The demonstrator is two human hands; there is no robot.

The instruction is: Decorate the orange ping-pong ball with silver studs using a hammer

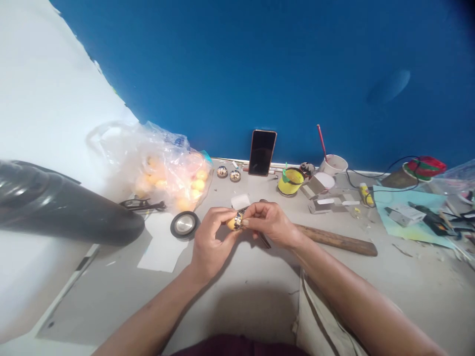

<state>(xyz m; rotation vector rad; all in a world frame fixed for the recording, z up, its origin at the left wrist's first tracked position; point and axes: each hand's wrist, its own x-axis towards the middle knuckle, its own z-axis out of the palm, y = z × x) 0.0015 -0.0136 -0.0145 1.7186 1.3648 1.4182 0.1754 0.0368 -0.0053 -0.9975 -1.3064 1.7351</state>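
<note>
Between my hands is a small yellow ball [235,222], partly covered with shiny silver and dark pieces. My left hand [213,242] grips it from the left, with fingers and thumb at its edges. My right hand [270,222] pinches at its right side; any small piece between those fingertips is hidden. Behind my right hand, a hammer with a wooden handle [337,241] lies on the table, its head partly covered by the hand. Two similar balls covered in shiny pieces [222,171] stand farther back.
A plastic bag of yellow balls [174,178] lies left, near a black-rimmed round disc [184,225] and white paper [159,252]. A phone [262,152] leans on the blue wall. A yellow tub [291,181], white cup [336,164] and small boxes [314,187] stand right. A dark cylinder [74,207] juts in left.
</note>
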